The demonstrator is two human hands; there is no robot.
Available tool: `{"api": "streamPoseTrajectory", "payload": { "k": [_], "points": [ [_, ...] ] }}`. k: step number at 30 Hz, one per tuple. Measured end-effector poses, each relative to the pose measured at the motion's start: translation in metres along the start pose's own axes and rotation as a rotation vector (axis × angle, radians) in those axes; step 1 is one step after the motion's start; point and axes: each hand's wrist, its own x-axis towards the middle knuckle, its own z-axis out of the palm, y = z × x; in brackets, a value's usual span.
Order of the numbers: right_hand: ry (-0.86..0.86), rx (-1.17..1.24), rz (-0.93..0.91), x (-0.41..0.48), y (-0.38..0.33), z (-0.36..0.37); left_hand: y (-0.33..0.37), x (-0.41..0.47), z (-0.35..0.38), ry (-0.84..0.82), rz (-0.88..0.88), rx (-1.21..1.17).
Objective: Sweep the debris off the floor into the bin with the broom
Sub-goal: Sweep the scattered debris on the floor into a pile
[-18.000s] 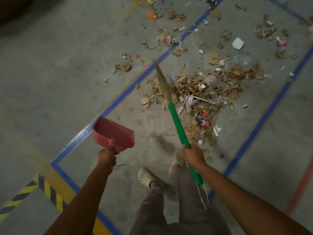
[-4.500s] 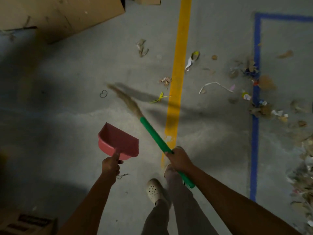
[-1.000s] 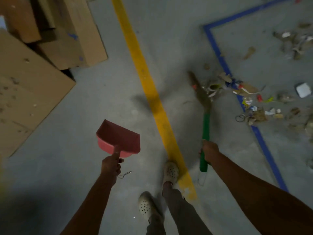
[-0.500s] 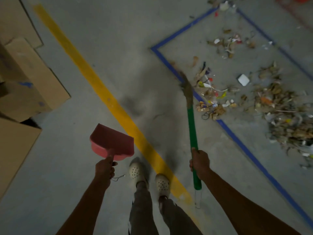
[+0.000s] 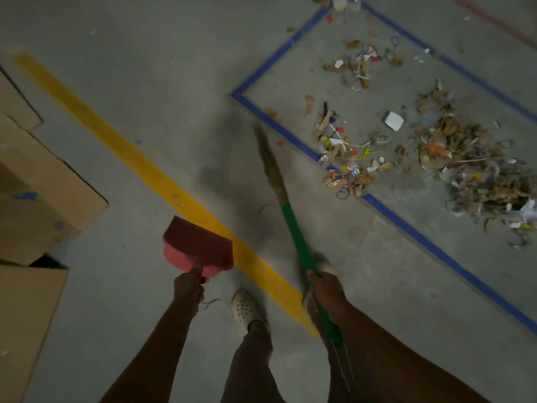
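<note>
Green plastic is filling the right hand, whose fingers are curling tight round the handle of the broom just over the near end of the yellow stripe painted on the floor. A thin cord loop is hanging from the handle's butt below the wrist. The left hand is clenching the short handle of a red dustpan on the other side of the stripe, and the pan is hanging in the air with its far corner overlapping the stripe's edge in the picture. A pale perforated shoe is standing between the two arms, just beside the stripe on the left hand's side.

From the right hand the broom is slanting away from the stripe, its brown bristles showing blurred; whether they are touching the floor I cannot tell. Beyond the bristles, farther from the stripe, a blue tape outline is framing most of the debris, with a small clump of paper, card scraps and a black ring lying across the tape's nearest edge. A larger heap of brown shreds is lying well apart from the stripe, deep inside the outline, and a white block is resting between the two. Cardboard boxes are sitting on the stripe's opposite side, near its far end
</note>
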Motion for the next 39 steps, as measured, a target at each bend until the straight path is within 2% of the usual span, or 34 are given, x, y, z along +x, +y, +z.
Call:
{"api": "streamPoseTrajectory", "payload": {
  "k": [5, 8, 11, 18, 23, 26, 30, 34, 39],
  "points": [
    [-0.105, -0.14, 0.082, 0.093, 0.082, -0.014, 0.019, 0.004, 0.048, 0.004, -0.014, 0.073],
    [-0.172, -0.134, 0.156, 0.085, 0.053, -0.056, 0.028, 0.002, 0.093, 0.004, -0.021, 0.11],
    [-0.103, -0.191, 0.243, 0.11, 0.05, -0.108, 0.037, 0.003, 0.148, 0.002, -0.026, 0.148],
    [-0.012, 0.106, 0.293, 0.209, 0.015, -0.245, 0.068, 0.004, 0.283, -0.043, -0.024, 0.209],
    [0.101, 0.328, 0.246, 0.254, -0.016, -0.324, 0.101, -0.015, 0.361, -0.101, -0.006, 0.18],
    [0.192, 0.416, 0.214, 0.257, -0.029, -0.361, 0.121, -0.031, 0.391, -0.136, 0.012, 0.183],
    [0.219, 0.49, 0.164, 0.244, -0.041, -0.392, 0.141, -0.047, 0.413, -0.169, 0.059, 0.191],
    [0.206, 0.463, 0.087, 0.226, -0.043, -0.401, 0.152, -0.057, 0.425, -0.165, 0.085, 0.2],
    [0.1, 0.325, -0.008, 0.199, -0.044, -0.375, 0.156, -0.052, 0.417, -0.132, 0.059, 0.208]
  ]
}}
